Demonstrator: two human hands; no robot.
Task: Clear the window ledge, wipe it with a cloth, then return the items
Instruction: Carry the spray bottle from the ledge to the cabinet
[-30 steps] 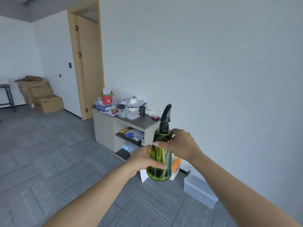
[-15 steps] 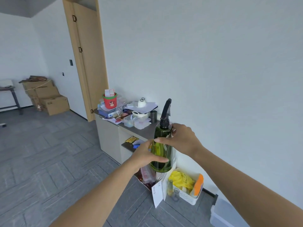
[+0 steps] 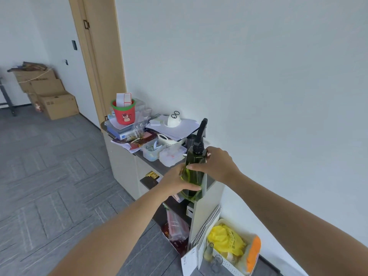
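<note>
I hold a green translucent spray bottle with a black trigger head upright in front of me, over the near end of a low cabinet. My left hand wraps its lower body from the left. My right hand grips its shoulder from the right, fingers across the front. No window ledge or cloth is in view.
The cabinet top is crowded: a red bucket, papers, small plastic boxes. A white basket with a yellow bag stands on the floor by the wall. A wooden door and cardboard boxes are at the left.
The view has closed in on the cabinet, which now sits right beneath the bottle. Both hands keep the same hold on the bottle.
</note>
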